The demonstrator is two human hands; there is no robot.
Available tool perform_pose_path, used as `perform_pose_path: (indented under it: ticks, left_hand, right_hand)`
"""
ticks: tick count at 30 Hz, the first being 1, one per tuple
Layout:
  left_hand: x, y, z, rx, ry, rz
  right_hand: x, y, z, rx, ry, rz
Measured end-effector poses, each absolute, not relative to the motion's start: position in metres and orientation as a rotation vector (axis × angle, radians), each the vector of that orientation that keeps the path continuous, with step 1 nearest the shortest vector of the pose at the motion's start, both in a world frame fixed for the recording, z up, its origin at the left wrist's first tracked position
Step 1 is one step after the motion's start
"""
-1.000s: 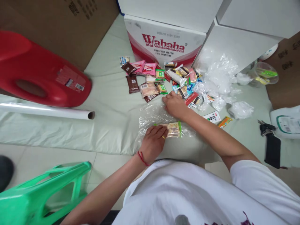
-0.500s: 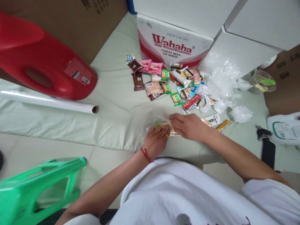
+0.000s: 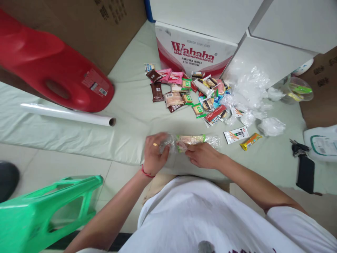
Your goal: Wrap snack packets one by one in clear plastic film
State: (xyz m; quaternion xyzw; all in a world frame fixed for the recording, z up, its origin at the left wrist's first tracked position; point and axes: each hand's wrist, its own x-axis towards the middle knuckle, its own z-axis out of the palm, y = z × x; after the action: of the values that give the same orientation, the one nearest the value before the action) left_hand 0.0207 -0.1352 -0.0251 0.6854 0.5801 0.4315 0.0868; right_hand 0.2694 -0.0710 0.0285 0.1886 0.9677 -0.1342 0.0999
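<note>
A flat snack packet (image 3: 195, 139) with green edges lies at the table's front, wrapped in clear plastic film (image 3: 213, 141) that bunches out at both ends. My left hand (image 3: 154, 151), with a ring and a red string bracelet, has its fingers curled round the crumpled film at the packet's left end. My right hand (image 3: 204, 155) is closed against the packet's near left side, index finger on top of it; the other fingers are folded and partly hidden. Just to the right lie a white stick-snack packet (image 3: 236, 135) and a yellow-orange packet (image 3: 251, 141).
Several small wrapped snacks (image 3: 175, 99) are piled before the Wahaha carton (image 3: 196, 52). Right of them sits a heap of film-wrapped bundles (image 3: 250, 88). A white film roll (image 3: 71, 116) and a red jug (image 3: 79, 84) stand left; a green stool (image 3: 28, 218) is below; keys (image 3: 299, 148) lie right.
My hands have moved apart, the left one leftward with the film's end, so the wrapped packet now shows between them. Film now sticks out at the packet's right end. The view has shifted slightly.
</note>
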Motion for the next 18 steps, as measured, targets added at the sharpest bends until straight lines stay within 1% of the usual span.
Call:
perform_pose_path:
  ticks: [2,6,9,14,18]
  left_hand:
    - [0.018,-0.123,-0.020,2.034,1.811,1.225]
    - [0.013,-0.099,-0.013,2.128,1.568,0.987]
    - [-0.005,-0.097,-0.019,2.023,1.503,1.069]
    - [-0.038,-0.117,-0.037,1.733,1.728,1.131]
    - [-0.021,-0.123,-0.036,1.510,1.962,1.135]
  right_hand:
    - [0.269,-0.071,0.030,0.546,2.869,-0.383]
    - [0.267,-0.073,0.034,0.550,2.854,-0.344]
    - [0.267,-0.074,0.035,0.543,2.874,-0.346]
    - [0.267,-0.076,0.035,0.489,2.916,-0.428]
    - [0.263,-0.076,0.036,0.529,2.898,-0.463]
